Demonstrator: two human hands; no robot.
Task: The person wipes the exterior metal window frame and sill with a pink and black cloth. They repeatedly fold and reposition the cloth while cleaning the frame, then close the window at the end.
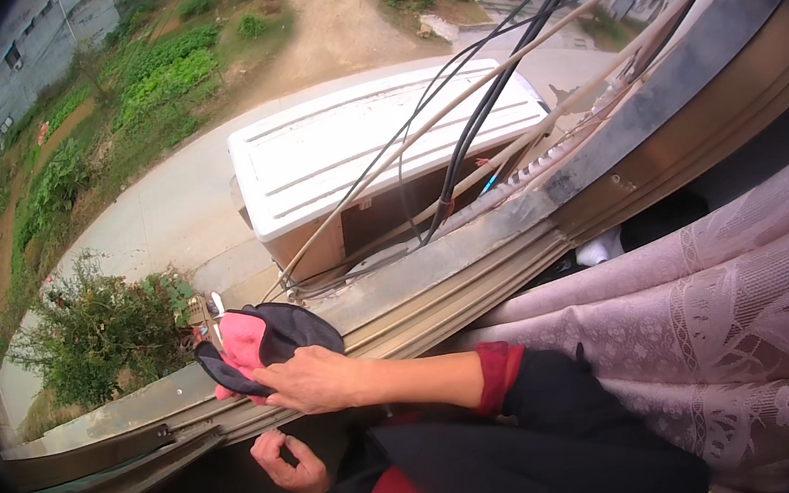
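A dark grey and pink padded cloth piece (296,329) rests across the window sill. Its exact kind does not show; pink cloth lies between its dark layers. My right hand (310,380) is closed on its near edge, fingertips against the pink part. The forearm reaches in from the right, with a red cuff below a dark sleeve. Below the sill, apart from the cloth piece, my left hand (289,464) is held with its fingers curled in. I see nothing in it.
The metal window track (405,329) runs diagonally beneath my hands. Outside, black cables (473,123) and pale pipes cross above a large white-topped box (381,140). A leafy bush (99,327) grows at left. A pale lace curtain (718,315) hangs at right.
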